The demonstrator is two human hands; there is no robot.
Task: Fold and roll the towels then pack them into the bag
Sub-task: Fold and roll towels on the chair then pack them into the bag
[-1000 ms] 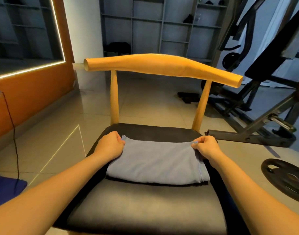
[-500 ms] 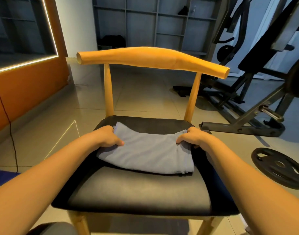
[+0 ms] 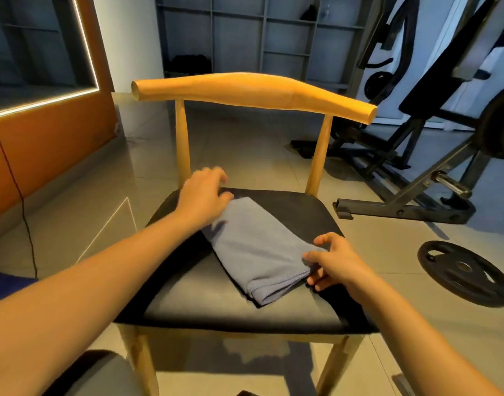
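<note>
A grey-blue towel (image 3: pixel 256 247), folded into a narrow strip, lies slantwise on the black seat (image 3: pixel 216 307) of a wooden chair, running from far left to near right. My left hand (image 3: pixel 203 192) hovers at the strip's far end with fingers spread, blurred, holding nothing. My right hand (image 3: pixel 332 261) rests at the strip's near right edge, fingers loosely apart and touching the cloth without gripping it. No bag is in view.
The chair's curved wooden backrest (image 3: pixel 253 91) rises just beyond the seat. A weight bench frame (image 3: pixel 416 178) and a black weight plate (image 3: pixel 465 272) lie on the tiled floor to the right. An orange wall with a hanging cable (image 3: pixel 19 192) stands left.
Both hands let go of the towel's far corners. The towel now lies turned slantwise as a narrower strip; my left hand lifted to its far end, my right hand dropped to its near edge.
</note>
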